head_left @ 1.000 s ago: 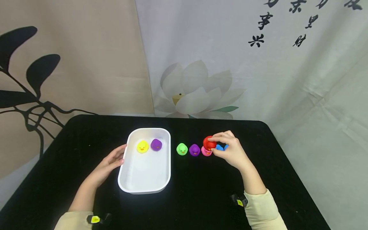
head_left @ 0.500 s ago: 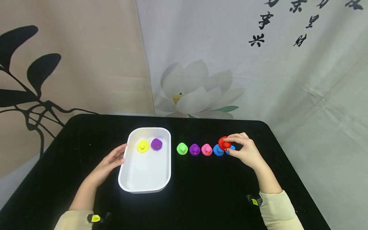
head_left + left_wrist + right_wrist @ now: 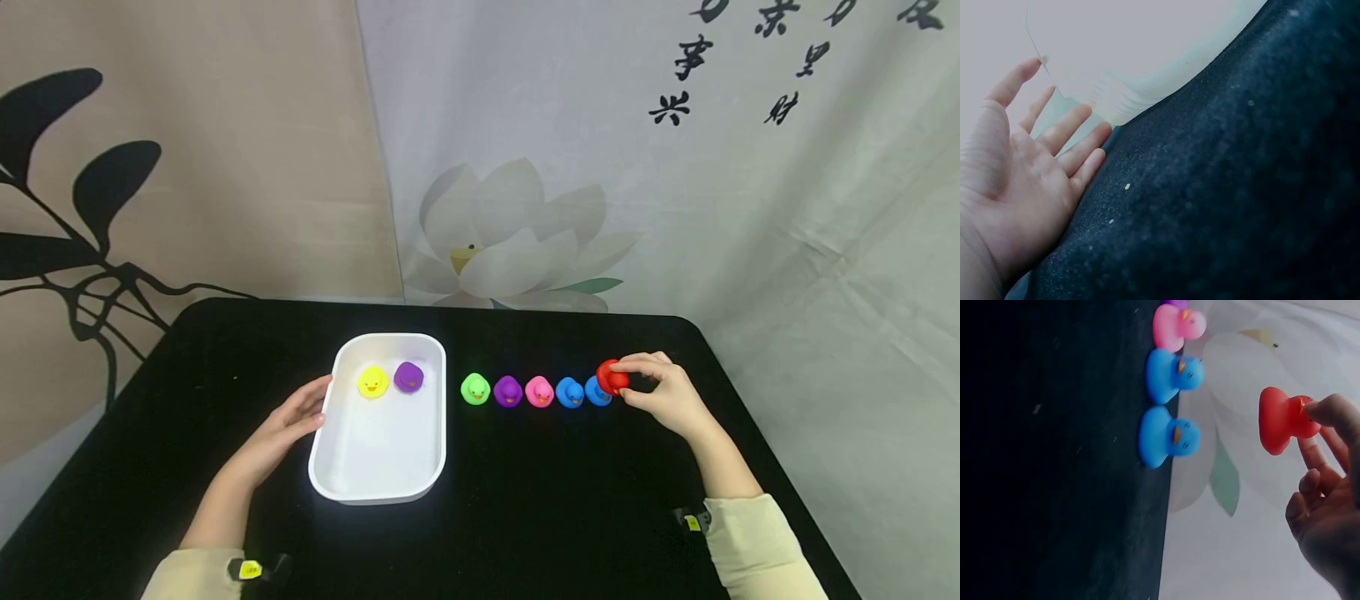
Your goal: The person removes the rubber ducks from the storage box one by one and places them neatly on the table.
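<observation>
Red duck (image 3: 609,379) hangs above the black table (image 3: 540,483), pinched by the right hand (image 3: 669,397); the left hand (image 3: 281,423), fingers extended, touches the white tray (image 3: 377,450).

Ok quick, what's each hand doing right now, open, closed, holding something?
Left hand: open, at the edge of the tray.
Right hand: closed, holding the red duck between thumb and fingers.
</observation>
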A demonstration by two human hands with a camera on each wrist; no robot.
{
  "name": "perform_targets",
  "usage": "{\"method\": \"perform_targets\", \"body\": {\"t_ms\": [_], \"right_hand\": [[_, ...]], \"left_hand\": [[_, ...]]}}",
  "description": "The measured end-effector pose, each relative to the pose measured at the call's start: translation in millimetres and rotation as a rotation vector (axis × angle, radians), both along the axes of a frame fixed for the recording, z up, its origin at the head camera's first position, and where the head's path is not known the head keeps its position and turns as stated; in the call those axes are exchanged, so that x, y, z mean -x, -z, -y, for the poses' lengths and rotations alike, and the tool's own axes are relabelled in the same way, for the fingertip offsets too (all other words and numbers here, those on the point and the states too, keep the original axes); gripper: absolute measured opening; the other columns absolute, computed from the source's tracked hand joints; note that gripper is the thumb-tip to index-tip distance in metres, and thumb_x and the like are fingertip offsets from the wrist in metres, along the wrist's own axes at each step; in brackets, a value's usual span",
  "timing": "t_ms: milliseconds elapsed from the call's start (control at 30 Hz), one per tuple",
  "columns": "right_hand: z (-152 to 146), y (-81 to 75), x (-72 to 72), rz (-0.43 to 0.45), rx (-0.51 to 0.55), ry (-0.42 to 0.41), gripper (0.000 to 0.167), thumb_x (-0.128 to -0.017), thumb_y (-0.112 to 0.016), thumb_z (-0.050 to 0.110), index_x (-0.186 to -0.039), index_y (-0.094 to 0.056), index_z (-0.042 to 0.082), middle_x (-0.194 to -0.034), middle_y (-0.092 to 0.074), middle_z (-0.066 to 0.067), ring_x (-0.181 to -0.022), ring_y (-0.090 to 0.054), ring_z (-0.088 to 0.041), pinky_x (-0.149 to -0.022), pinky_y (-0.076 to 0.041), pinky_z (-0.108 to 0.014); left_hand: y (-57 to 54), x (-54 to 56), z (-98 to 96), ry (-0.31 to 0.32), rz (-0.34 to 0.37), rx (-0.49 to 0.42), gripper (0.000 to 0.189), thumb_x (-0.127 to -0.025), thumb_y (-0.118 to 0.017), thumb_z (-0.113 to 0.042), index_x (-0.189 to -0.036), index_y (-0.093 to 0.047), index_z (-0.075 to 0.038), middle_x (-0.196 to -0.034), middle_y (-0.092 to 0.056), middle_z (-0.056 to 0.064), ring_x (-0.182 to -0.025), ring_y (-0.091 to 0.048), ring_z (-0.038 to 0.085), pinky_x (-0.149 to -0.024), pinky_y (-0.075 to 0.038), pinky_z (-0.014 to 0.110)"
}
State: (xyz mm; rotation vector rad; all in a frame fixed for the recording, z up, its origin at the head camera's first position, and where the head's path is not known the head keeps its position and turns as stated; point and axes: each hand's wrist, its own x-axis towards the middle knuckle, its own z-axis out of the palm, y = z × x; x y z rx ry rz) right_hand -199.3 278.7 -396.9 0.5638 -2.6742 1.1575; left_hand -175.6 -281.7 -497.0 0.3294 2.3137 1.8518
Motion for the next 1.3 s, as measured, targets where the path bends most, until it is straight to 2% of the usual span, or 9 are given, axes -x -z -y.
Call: {"method": "perform_targets", "body": {"t_ms": [167,300,433,633,800,1033,1300], "right_hand": [[1.5,-14.5,-8.0,0.016,-0.021,0.005,0.029,-0.077,-0.069,-0.011,-0.106,-0.068,-0.007,-0.112,-0.062,-0.025,-0.096,-0.046,-0.035,-0.077,-0.037,-0.038],[-5.4,-13.2,-6.7,0.030,-0.035,0.013,0.029,-0.078,-0.069,-0.010,-0.107,-0.067,-0.007,-0.112,-0.061,-0.025,-0.095,-0.046,-0.026,-0.077,-0.038,-0.041],[-20.7,3.2,4.4,0.045,-0.045,0.025,0.030,-0.079,-0.069,-0.009,-0.108,-0.067,-0.006,-0.113,-0.062,-0.024,-0.094,-0.044,-0.020,-0.076,-0.038,-0.041],[-47.0,32.0,24.6,0.088,-0.030,0.028,0.031,-0.079,-0.072,-0.003,-0.110,-0.069,0.002,-0.114,-0.063,-0.018,-0.092,-0.043,-0.027,-0.074,-0.036,-0.039],[-54.0,40.4,28.3,0.111,-0.017,0.016,0.031,-0.078,-0.070,-0.003,-0.109,-0.069,0.002,-0.115,-0.063,-0.019,-0.093,-0.044,-0.036,-0.074,-0.036,-0.035],[-58.1,51.7,31.6,0.113,-0.039,0.010,0.032,-0.077,-0.069,-0.003,-0.108,-0.070,0.002,-0.113,-0.064,-0.018,-0.091,-0.044,-0.023,-0.074,-0.037,-0.032],[-61.7,61.8,36.0,0.152,-0.044,0.016,0.033,-0.079,-0.068,-0.003,-0.111,-0.069,0.003,-0.113,-0.063,-0.018,-0.090,-0.044,-0.024,-0.073,-0.037,-0.033]], "left_hand": [[0.3,0.0,0.6,0.007,-0.010,-0.006,0.059,-0.097,-0.053,-0.018,-0.150,-0.027,-0.015,-0.153,-0.029,0.015,-0.135,-0.031,0.041,-0.099,-0.028,0.066],[0.0,-0.3,0.8,0.018,-0.018,-0.017,0.059,-0.097,-0.053,-0.016,-0.150,-0.027,-0.014,-0.153,-0.028,0.016,-0.136,-0.030,0.042,-0.099,-0.027,0.066],[-2.1,-1.1,0.2,0.019,-0.016,-0.019,0.059,-0.097,-0.053,-0.016,-0.150,-0.026,-0.013,-0.153,-0.028,0.016,-0.136,-0.029,0.042,-0.099,-0.026,0.066],[-2.2,-0.7,0.0,0.013,-0.018,-0.015,0.060,-0.097,-0.053,-0.015,-0.150,-0.027,-0.013,-0.153,-0.028,0.016,-0.135,-0.031,0.042,-0.100,-0.025,0.066],[-1.7,-0.8,0.4,0.011,-0.021,-0.013,0.060,-0.097,-0.054,-0.015,-0.150,-0.027,-0.013,-0.153,-0.029,0.016,-0.134,-0.033,0.042,-0.099,-0.026,0.066],[-1.8,-1.1,0.7,0.012,-0.022,-0.018,0.060,-0.097,-0.054,-0.015,-0.150,-0.027,-0.012,-0.153,-0.029,0.016,-0.135,-0.032,0.042,-0.099,-0.026,0.066],[-0.6,-0.2,-0.4,0.005,-0.020,-0.010,0.059,-0.096,-0.054,-0.017,-0.150,-0.028,-0.014,-0.153,-0.030,0.014,-0.136,-0.030,0.040,-0.099,-0.027,0.066]]}}
